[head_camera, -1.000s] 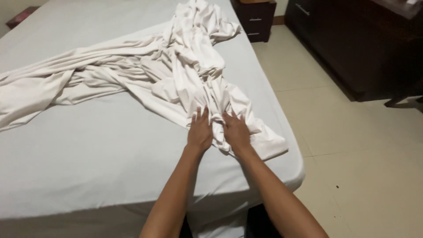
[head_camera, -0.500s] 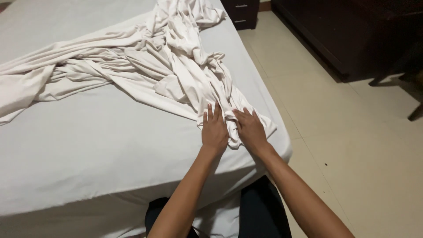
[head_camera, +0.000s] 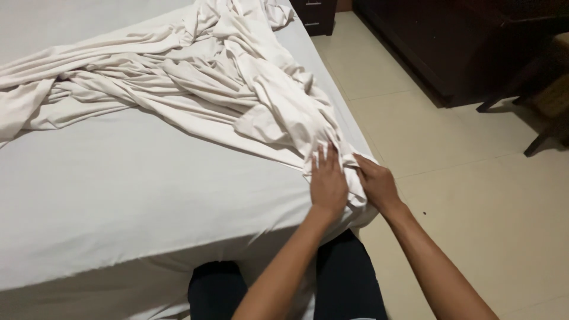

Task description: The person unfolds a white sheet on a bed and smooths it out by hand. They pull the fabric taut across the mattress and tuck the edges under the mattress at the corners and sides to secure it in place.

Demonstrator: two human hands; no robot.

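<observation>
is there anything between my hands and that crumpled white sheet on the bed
Nothing visible. Both the left hand and right hand rest directly on the end of the crumpled sheet at the bed corner.

The near left of the bed (head_camera: 118, 201) lay as a broad bare stretch of fitted sheet, giving a hand free passage, while the crumpled white sheet (head_camera: 195, 77) blocked the far side in a rumpled band running right and nearward to the bed's near right corner. To the right, tiled floor (head_camera: 462, 178) was open, bounded far right by dark furniture (head_camera: 450, 47) and chair legs (head_camera: 533, 118)
</observation>
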